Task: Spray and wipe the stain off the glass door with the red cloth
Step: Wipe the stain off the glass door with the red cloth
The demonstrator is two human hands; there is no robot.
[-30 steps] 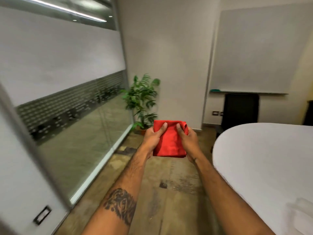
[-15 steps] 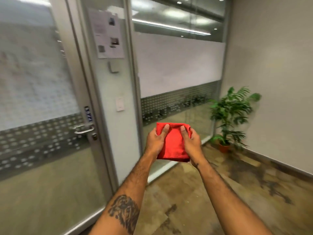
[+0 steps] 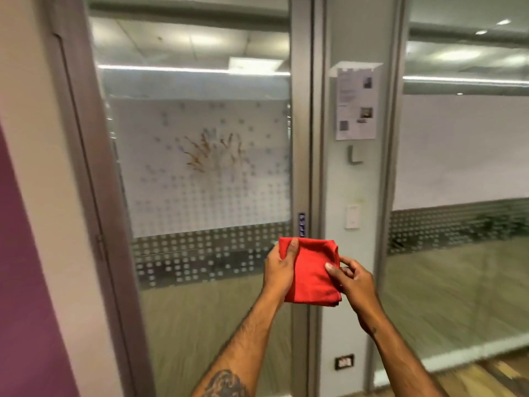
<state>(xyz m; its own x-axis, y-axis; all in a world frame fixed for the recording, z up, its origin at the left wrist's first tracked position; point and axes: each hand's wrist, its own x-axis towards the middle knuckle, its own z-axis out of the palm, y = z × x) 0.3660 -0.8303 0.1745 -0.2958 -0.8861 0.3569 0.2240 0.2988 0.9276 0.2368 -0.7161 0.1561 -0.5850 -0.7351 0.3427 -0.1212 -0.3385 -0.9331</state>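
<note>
- 1 red cloth [image 3: 310, 273], folded into a thick square pad, held in mid-air at 5 o'clock of frame centre, in front of the door's latch-side frame, not touching the glass.
- Left hand [image 3: 279, 267] grips the cloth's left edge, thumb laid on the front near the top corner.
- Right hand [image 3: 353, 279] pinches the right edge, thumb on the front, fingers curled behind.
- 1 glass door [image 3: 200, 81], frosted dot pattern, closed as far as visible.
- 1 stain [image 3: 211, 151]: a cluster of orange-brown streaks on the frosted panel, at 11 o'clock from the cloth, well apart from it.
- Handling, judged: cloth is light, soft and limp, and the folds will slip open if held by 1 edge only. Best to palm the pad flat with fingers spread behind it for wiping. Glass is stiff and smooth, and likely slick once wet.
- 0 spray bottles in view, so the spray step looks not yet done.
- Other: 1 paper notice [image 3: 356, 103] at 1 o'clock from the cloth, 1 wall switch [image 3: 352, 216] under it, 1 outlet [image 3: 344, 361] low at 5 o'clock.
</note>
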